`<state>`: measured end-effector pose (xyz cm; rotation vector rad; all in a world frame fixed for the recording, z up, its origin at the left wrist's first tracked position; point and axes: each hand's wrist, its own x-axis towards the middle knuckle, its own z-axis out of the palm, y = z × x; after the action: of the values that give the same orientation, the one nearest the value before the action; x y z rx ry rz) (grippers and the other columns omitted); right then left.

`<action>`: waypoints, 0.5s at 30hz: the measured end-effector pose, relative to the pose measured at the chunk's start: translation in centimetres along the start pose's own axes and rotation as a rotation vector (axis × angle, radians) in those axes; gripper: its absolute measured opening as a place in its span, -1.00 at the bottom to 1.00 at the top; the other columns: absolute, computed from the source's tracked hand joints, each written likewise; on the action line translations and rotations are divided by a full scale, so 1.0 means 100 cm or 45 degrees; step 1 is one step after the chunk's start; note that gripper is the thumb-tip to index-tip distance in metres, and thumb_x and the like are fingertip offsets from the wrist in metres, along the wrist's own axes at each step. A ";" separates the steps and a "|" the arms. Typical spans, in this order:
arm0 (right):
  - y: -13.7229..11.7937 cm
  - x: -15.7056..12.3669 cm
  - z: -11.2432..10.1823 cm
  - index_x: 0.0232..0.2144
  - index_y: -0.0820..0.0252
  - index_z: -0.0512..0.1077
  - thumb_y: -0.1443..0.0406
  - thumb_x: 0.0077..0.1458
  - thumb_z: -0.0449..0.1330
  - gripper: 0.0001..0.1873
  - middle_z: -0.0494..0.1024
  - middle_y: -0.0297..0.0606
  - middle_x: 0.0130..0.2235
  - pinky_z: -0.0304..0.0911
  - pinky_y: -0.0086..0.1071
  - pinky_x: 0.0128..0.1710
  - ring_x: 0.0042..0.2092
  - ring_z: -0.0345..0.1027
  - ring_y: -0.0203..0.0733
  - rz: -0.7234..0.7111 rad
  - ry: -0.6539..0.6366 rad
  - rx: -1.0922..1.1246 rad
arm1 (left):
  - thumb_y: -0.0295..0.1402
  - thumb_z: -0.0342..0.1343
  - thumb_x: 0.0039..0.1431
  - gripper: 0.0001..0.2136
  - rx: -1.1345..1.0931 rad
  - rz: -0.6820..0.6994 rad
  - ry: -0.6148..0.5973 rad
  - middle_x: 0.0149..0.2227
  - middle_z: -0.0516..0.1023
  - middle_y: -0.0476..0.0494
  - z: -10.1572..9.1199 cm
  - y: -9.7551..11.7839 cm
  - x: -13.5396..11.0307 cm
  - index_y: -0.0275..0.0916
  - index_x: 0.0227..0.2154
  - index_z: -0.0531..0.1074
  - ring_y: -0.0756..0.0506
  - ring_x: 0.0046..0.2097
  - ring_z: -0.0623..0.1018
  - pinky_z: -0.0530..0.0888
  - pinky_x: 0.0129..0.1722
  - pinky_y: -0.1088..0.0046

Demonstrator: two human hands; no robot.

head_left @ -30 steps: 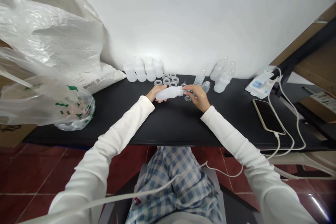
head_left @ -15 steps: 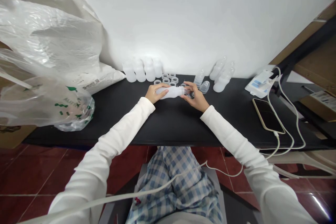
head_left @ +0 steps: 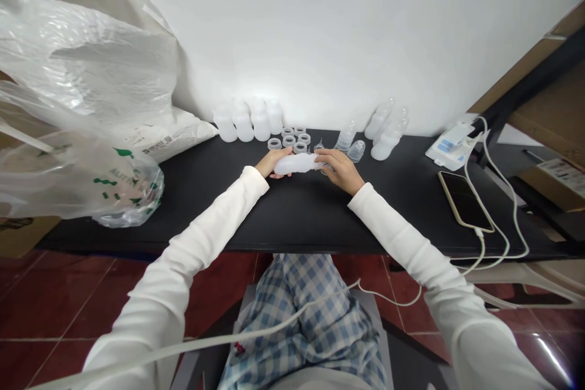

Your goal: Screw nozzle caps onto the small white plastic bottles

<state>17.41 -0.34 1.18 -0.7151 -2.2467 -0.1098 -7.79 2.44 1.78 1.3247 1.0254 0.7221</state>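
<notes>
A white wall backs a black bench (head_left: 292, 213), where loose rings (head_left: 289, 140) and upright bottles (head_left: 249, 122) stand along the back. Near its middle, a white bottle (head_left: 297, 163) lies sideways between both hands, just above the surface. The left hand (head_left: 273, 163) curls closed around its base, seemingly to steady it. The right hand (head_left: 342, 170) wraps its fingers about the neck end. The bottle's long axis runs left to right, mouth pointing right.

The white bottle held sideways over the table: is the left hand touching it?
Touching. The head view shows the left hand gripping the base end of the white bottle, thumb over it and fingers beneath, with no gap between them.
</notes>
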 end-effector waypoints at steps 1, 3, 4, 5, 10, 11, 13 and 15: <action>0.001 0.000 0.000 -0.06 0.10 0.46 0.25 0.34 0.08 -0.79 0.57 -0.10 0.06 0.38 -0.14 0.03 0.05 0.48 -0.04 0.009 0.003 0.032 | 0.25 0.08 0.09 -0.36 -0.007 0.037 -0.003 -0.67 0.48 -0.13 0.000 0.000 -0.001 -0.36 -0.23 0.48 0.00 -0.78 0.29 0.02 -0.80 0.51; 0.002 0.000 -0.001 -0.01 0.10 0.45 0.14 0.28 0.18 -0.71 0.59 -0.11 0.02 0.39 -0.14 0.02 0.00 0.49 -0.03 0.063 0.017 0.094 | 0.24 0.10 0.09 -0.35 0.001 0.141 0.012 -0.65 0.49 -0.11 0.001 -0.002 -0.003 -0.36 -0.19 0.49 0.02 -0.76 0.30 0.05 -0.80 0.53; 0.003 0.000 -0.001 0.01 0.10 0.45 0.09 0.24 0.23 -0.64 0.60 -0.12 -0.03 0.40 -0.15 -0.02 -0.06 0.50 -0.05 0.114 0.025 0.118 | 0.23 0.10 0.09 -0.35 0.021 0.191 0.025 -0.64 0.49 -0.10 0.002 -0.003 -0.004 -0.36 -0.16 0.50 0.02 -0.75 0.31 0.07 -0.79 0.53; 0.004 0.000 -0.001 0.02 0.10 0.45 0.03 0.20 0.26 -0.57 0.61 -0.14 -0.09 0.42 -0.17 -0.07 -0.14 0.50 -0.07 0.177 0.034 0.141 | 0.23 0.09 0.10 -0.35 0.056 0.240 0.045 -0.62 0.50 -0.10 0.003 -0.003 -0.005 -0.36 -0.15 0.50 0.03 -0.74 0.32 0.10 -0.77 0.53; 0.005 -0.002 0.001 -0.05 0.15 0.49 -0.09 0.17 0.22 -0.49 0.57 -0.21 -0.25 0.41 -0.28 -0.25 -0.30 0.43 -0.17 0.461 0.066 0.296 | 0.16 0.23 -0.01 -0.42 0.512 0.671 0.251 -0.18 0.65 -0.23 0.005 -0.003 -0.012 -0.29 -0.15 0.55 -0.14 -0.25 0.63 0.54 -0.28 0.39; 0.005 -0.003 0.001 -0.05 0.15 0.49 -0.09 0.17 0.22 -0.50 0.57 -0.21 -0.24 0.41 -0.28 -0.24 -0.27 0.45 -0.16 0.484 0.062 0.325 | 0.13 0.28 -0.06 -0.42 0.620 0.750 0.277 -0.08 0.64 -0.23 0.004 -0.002 -0.013 -0.27 -0.13 0.56 -0.19 -0.11 0.63 0.54 -0.10 0.32; 0.004 -0.002 0.001 -0.02 0.13 0.48 -0.07 0.16 0.25 -0.50 0.58 -0.20 -0.18 0.43 -0.27 -0.19 -0.21 0.47 -0.14 0.487 0.054 0.354 | 0.08 0.32 -0.09 -0.41 0.766 0.815 0.296 0.00 0.62 -0.22 0.001 0.000 -0.015 -0.24 -0.08 0.57 -0.23 0.05 0.58 0.46 0.11 0.25; 0.002 -0.001 0.001 0.03 0.10 0.46 -0.04 0.14 0.29 -0.48 0.59 -0.18 -0.12 0.44 -0.23 -0.14 -0.16 0.48 -0.11 0.425 0.052 0.345 | 0.07 0.30 -0.06 -0.43 0.808 0.795 0.293 -0.01 0.63 -0.20 -0.002 0.002 -0.015 -0.23 -0.07 0.57 -0.23 0.05 0.57 0.44 0.14 0.23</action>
<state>17.56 -0.17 0.99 -0.9141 -2.0203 0.3330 -8.57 1.17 2.28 2.2056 1.0706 1.0808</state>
